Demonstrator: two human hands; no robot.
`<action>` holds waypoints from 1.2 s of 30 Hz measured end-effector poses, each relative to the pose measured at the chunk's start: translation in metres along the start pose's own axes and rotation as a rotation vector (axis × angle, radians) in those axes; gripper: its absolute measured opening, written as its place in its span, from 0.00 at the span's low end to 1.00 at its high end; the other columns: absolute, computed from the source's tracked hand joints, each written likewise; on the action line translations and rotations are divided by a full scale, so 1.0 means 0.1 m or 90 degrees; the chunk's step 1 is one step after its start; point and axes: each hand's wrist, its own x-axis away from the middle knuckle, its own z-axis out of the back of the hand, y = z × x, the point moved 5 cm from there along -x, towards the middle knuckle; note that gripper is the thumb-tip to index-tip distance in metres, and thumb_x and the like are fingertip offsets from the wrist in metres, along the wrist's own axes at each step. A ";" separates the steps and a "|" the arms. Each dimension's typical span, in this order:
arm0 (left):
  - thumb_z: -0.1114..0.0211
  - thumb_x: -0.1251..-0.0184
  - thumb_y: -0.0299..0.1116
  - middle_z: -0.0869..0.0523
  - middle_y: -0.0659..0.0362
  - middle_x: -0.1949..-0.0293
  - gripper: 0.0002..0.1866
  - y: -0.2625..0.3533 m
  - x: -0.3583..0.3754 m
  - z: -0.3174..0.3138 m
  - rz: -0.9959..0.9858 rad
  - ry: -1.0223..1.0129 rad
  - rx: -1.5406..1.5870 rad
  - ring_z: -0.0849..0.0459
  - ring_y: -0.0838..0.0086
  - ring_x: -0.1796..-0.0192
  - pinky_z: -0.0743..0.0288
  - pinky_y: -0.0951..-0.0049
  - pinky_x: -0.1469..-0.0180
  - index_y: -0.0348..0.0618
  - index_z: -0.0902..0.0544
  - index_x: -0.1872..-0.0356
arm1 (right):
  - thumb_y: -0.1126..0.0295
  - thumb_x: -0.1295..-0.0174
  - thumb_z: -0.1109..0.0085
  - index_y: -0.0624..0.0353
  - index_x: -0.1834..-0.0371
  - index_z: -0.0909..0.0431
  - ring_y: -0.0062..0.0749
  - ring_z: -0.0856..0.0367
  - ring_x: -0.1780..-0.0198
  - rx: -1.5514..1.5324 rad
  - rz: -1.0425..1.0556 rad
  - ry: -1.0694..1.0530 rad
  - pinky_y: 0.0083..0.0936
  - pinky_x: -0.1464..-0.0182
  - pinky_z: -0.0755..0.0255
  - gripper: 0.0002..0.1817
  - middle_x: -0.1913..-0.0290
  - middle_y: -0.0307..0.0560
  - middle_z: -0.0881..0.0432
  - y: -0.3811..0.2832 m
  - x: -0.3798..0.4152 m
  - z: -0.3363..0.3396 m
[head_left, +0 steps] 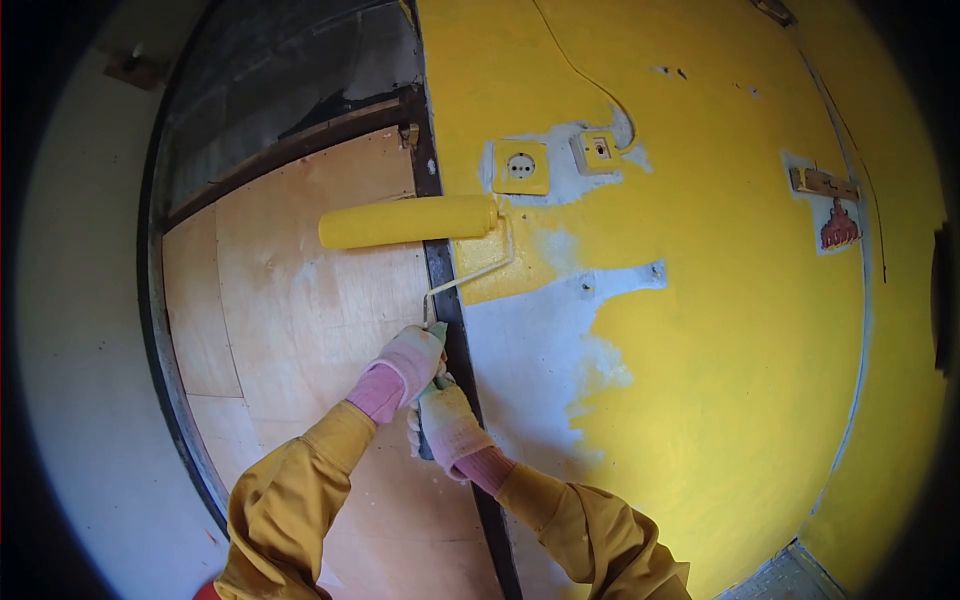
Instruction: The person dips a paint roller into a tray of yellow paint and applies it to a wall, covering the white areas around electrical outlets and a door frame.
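Both my hands wear pale gloves with pink cuffs and grip one paint roller (410, 222). Its wide sleeve is coated in yellow paint, and a bent wire frame runs down to the handle. My left hand (412, 358) is closed at the top of the handle, just below the wire. Lower down, my right hand (448, 418) is wrapped round the same handle, which its fingers mostly hide. The roller's right end is over the yellow wall (700, 350), and its left part is in front of the plywood panel (310, 290).
A dark door frame (440, 270) divides the panel from the wall. Around a socket (520, 167) and a cable box (597, 152) the wall is whitish, as is a large lower patch (530, 350). A wooden hook rail (824, 184) hangs at right.
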 end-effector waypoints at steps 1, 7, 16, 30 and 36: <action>0.57 0.39 0.47 0.24 0.54 0.84 0.23 0.01 -0.01 0.00 0.000 0.001 0.000 0.23 0.65 0.76 0.30 0.69 0.71 0.37 0.25 0.80 | 0.41 0.47 0.63 0.49 0.80 0.38 0.32 0.41 0.90 0.000 0.000 -0.001 0.27 0.86 0.45 0.23 0.89 0.37 0.38 -0.02 0.03 -0.04; 0.54 0.40 0.51 0.26 0.55 0.87 0.26 0.14 -0.33 0.15 0.010 -0.046 0.185 0.24 0.68 0.81 0.31 0.72 0.74 0.35 0.26 0.81 | 0.51 0.44 0.59 0.48 0.81 0.39 0.30 0.41 0.92 0.024 0.028 -0.002 0.26 0.90 0.48 0.16 0.91 0.37 0.41 -0.42 -0.11 -0.27; 0.47 0.44 0.50 0.23 0.56 0.77 0.20 0.33 -0.86 0.57 -0.057 0.017 0.576 0.25 0.70 0.77 0.30 0.73 0.73 0.40 0.26 0.69 | 0.54 0.44 0.58 0.50 0.81 0.38 0.27 0.40 0.91 0.299 0.384 0.193 0.25 0.90 0.46 0.15 0.90 0.37 0.39 -1.49 -0.56 -0.81; 0.51 0.38 0.39 0.25 0.58 0.57 0.15 0.04 0.30 0.45 -0.347 0.218 0.054 0.28 0.73 0.54 0.37 0.76 0.52 0.41 0.29 0.55 | 0.49 0.43 0.59 0.48 0.89 0.46 0.24 0.50 0.96 0.340 0.240 0.172 0.21 0.92 0.55 0.22 0.95 0.32 0.47 -2.23 -0.10 -1.01; 0.49 0.39 0.33 0.26 0.59 0.62 0.12 -0.34 0.69 -0.10 -0.232 0.038 0.264 0.30 0.78 0.58 0.37 0.81 0.54 0.41 0.29 0.56 | 0.49 0.45 0.55 0.51 0.87 0.42 0.26 0.47 0.93 0.348 0.175 0.253 0.24 0.89 0.50 0.21 0.93 0.35 0.46 -1.81 0.44 -0.64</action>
